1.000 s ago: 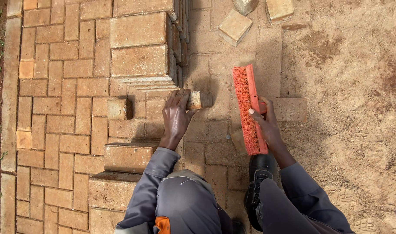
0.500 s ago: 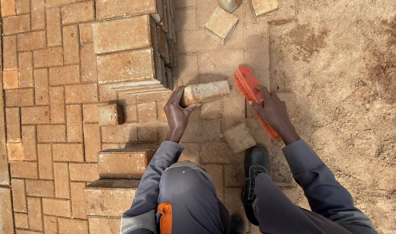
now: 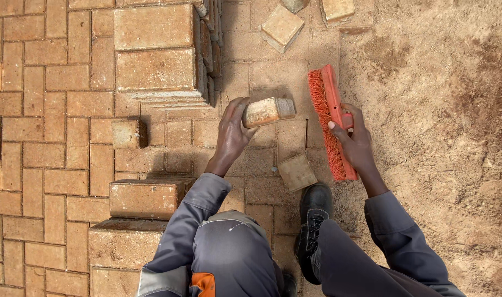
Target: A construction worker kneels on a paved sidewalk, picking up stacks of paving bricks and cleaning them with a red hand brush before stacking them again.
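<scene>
**Paving brick lifted in one hand, red brush in the other**

The left hand (image 3: 233, 132) has its grip closed around one end of a sandy, tan paving brick (image 3: 268, 111), held clear of the ground above the laid paving, its long side running roughly left to right. The brick's faces are rough and dusted with sand, its edges slightly worn. The right hand (image 3: 354, 142) grips the back of a red brush (image 3: 331, 122), fingers wrapped over its plastic block; the orange-red bristles face left, towards the brick, and the brush stands nearly upright on its long edge at the border between paving and bare sand.

Below the held brick a smaller, square piece of brick (image 3: 297, 172) lies tilted on the herringbone paving (image 3: 36, 137), just beside a black boot (image 3: 312, 217). To the upper left stands a stack of bricks (image 3: 162, 52), several layers deep, blocky and straight-sided. A short brick stub (image 3: 128, 133) sits alone on the paving left of the left hand, and two full bricks (image 3: 144, 199) rest near the grey-trousered knee. More loose pieces (image 3: 282, 26) lie at the top edge. The sand bed (image 3: 443, 110) on the right is loose, reddish-brown and uneven.
</scene>
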